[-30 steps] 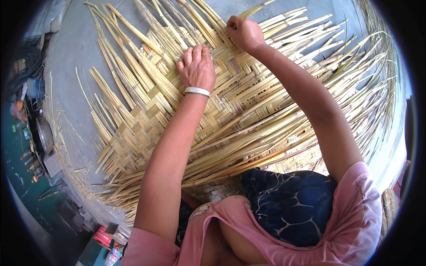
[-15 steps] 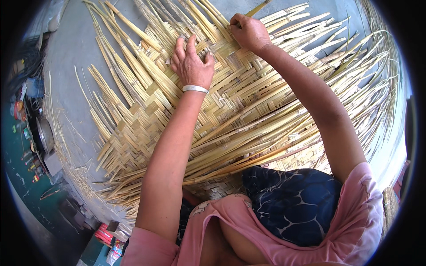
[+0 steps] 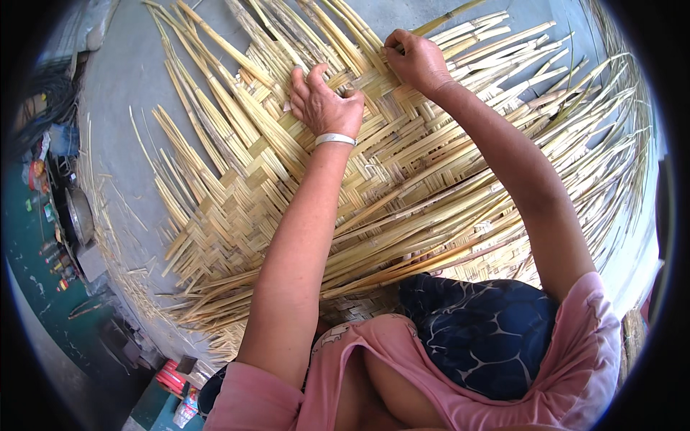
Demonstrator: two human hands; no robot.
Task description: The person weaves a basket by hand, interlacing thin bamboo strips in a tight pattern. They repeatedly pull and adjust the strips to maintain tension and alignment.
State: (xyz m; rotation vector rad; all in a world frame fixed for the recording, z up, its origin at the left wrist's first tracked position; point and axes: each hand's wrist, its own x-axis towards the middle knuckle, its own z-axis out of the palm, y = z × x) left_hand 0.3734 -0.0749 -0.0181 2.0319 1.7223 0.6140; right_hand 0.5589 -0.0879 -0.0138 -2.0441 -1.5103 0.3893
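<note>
- Where the grey surface [image 3: 118, 154] showed at far left, loose cane ends [image 3: 172, 133] fanned out from the woven mat [image 3: 237, 208], spread centrally.
- The left hand [image 3: 327, 106] held nothing visible, fingers parted and bent over the weave; contact could not be told. Flat pressure was judged steadier.
- The right hand [image 3: 415, 61] appeared pinched on a strip [image 3: 449, 16]; drawing it snug and parallel was judged advisable.

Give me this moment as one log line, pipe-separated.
Left hand: open, over straw-coloured woven plant-strip mat | Right hand: closed on long greenish-yellow plant strip | Mat border: loose strip ends fanning out
</note>
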